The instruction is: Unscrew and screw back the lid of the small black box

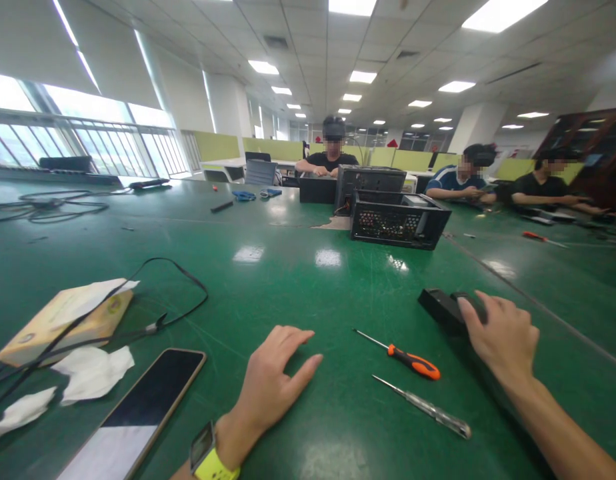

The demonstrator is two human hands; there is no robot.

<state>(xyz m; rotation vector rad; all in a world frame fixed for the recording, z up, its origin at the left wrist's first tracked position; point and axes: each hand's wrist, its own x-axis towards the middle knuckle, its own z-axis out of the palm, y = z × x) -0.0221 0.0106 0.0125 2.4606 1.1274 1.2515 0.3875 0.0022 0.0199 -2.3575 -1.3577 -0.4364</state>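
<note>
My left hand [275, 373] rests on the green table with its fingers apart and nothing between them. A yellow-green strap holds a watch [204, 447] on that wrist. My right hand [503, 333] is curled over a dark rounded piece at a long black object [441, 310]. What kind of object it is I cannot make out, and part of it lies hidden under the hand and forearm. Between the hands lie an orange-and-black screwdriver [413, 362] and a screwdriver with a clear handle [428, 408]. Both point up and to the left.
To the left are a phone [158, 387], crumpled tissues [95, 373], a yellow tissue box [108, 310] and a black cable [201, 287]. Farther back stand black computer cases [398, 220] and blue-handled tools [244, 196]. Several people sit around the table; another screwdriver [535, 237] lies far right.
</note>
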